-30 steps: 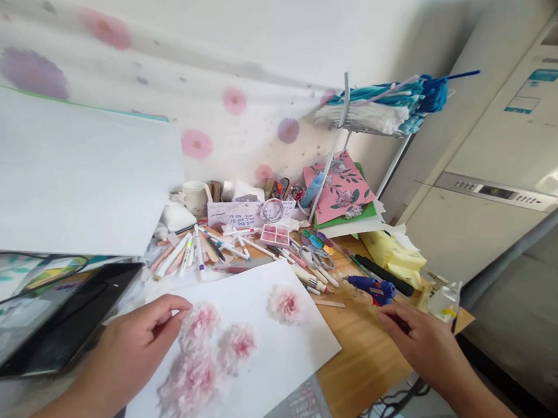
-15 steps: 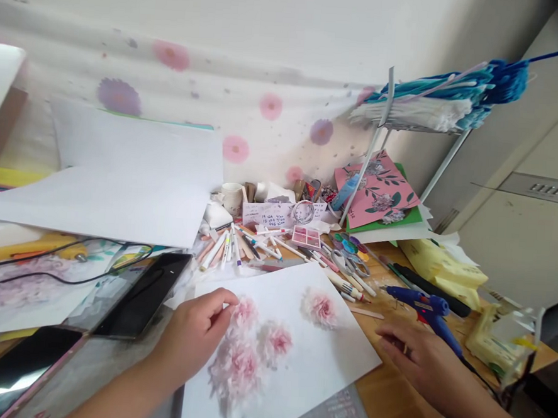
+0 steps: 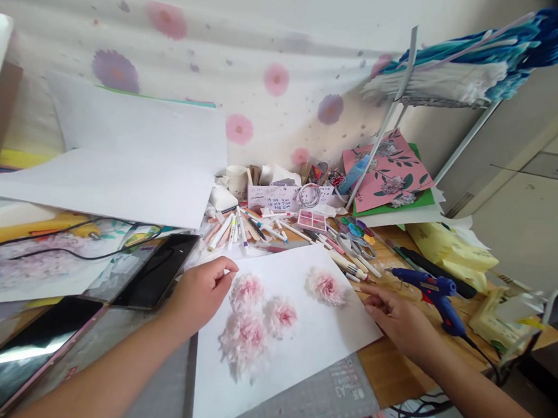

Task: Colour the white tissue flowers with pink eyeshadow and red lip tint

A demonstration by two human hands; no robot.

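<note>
A white sheet of paper [image 3: 297, 374] lies on the table with several fluffy pink-and-white flowers on it. Three of them, including the front flower [image 3: 245, 339], cluster at the left; a single flower [image 3: 325, 287] sits to the upper right. My left hand [image 3: 204, 294] rests over the sheet's left edge beside the nearest small flower [image 3: 248, 290], fingers loosely bent, index and thumb slightly apart with nothing seen between them. At the sheet's right edge is my right hand [image 3: 393, 314], its fingers extended and loosely apart; whether it touches the paper I cannot tell.
A blue glue gun [image 3: 432, 291] lies right of my right hand. Behind the sheet are several markers [image 3: 240, 229], scissors [image 3: 352, 246] and a small pink palette [image 3: 312, 220]. Two phones, one a black phone [image 3: 162, 271], lie left. A grey cutting mat [image 3: 338, 389] extends under the sheet.
My right hand has moved left and forward to the sheet's right edge. My left fingertips have drawn slightly away from the small flower. The view has tilted down a little.
</note>
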